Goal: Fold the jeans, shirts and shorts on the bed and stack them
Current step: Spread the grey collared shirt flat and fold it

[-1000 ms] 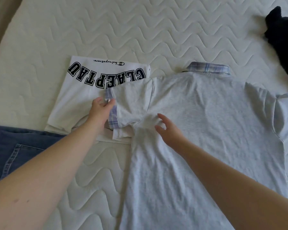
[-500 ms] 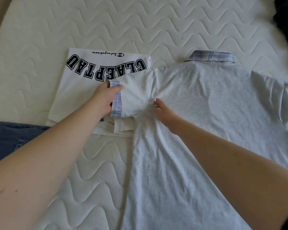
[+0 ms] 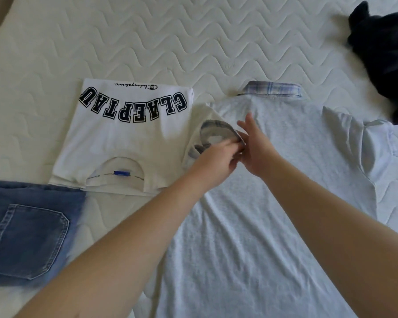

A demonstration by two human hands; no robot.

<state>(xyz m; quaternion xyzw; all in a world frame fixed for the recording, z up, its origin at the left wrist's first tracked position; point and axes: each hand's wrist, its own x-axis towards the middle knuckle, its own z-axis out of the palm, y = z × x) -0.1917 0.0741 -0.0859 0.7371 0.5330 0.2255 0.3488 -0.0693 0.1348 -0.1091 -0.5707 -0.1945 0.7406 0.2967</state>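
Change since earlier: your left hand (image 3: 218, 157) has lifted the sleeve (image 3: 207, 134) inward.
Fingers: left pinches the cuff; right hand (image 3: 257, 150) released, flat.
Grey shirt (image 3: 274, 180): back-up on the bed (image 3: 193, 42).
Risk: sleeve may bunch, crooked fold.

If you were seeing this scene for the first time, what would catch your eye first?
Two bare hands meet mid-frame: the left hand pinches the plaid-cuffed sleeve of the pale grey polo shirt spread on the quilted white mattress, the right hand beside it. Left lies a folded white T-shirt with bold black letters, with blue denim jeans nearer.
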